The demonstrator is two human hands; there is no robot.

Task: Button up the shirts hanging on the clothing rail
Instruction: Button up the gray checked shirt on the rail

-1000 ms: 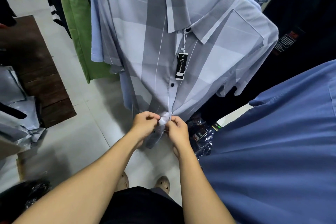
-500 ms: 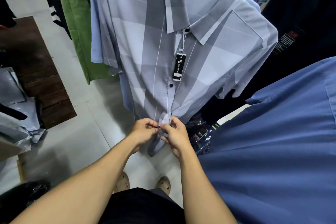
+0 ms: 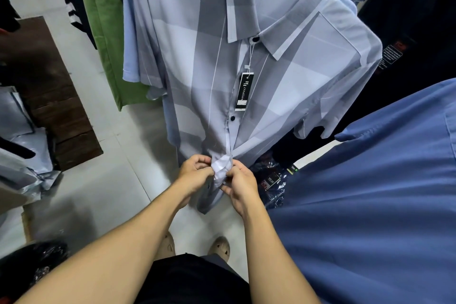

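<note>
A grey and pale-blue checked short-sleeved shirt [image 3: 271,76] hangs in front of me on a black hanger. Its collar button [image 3: 256,39] and a dark button [image 3: 232,118] lower on the placket are fastened, and a black tag [image 3: 243,91] dangles between them. My left hand [image 3: 196,173] pinches the left edge of the placket near the hem. My right hand [image 3: 238,180] pinches the right edge, fingertips close to the left hand's. The cloth is bunched between them, hiding the button there.
A plain blue shirt [image 3: 370,192] hangs close at the right. A green garment [image 3: 106,32] hangs at the back left. A dark wooden platform [image 3: 44,96] and plastic-wrapped packs [image 3: 19,145] lie at the left on the pale floor. Wrapped items [image 3: 274,180] lie under the shirts.
Both hands have shifted slightly down the placket, still pinching the two edges together. The cloth between them is more bunched.
</note>
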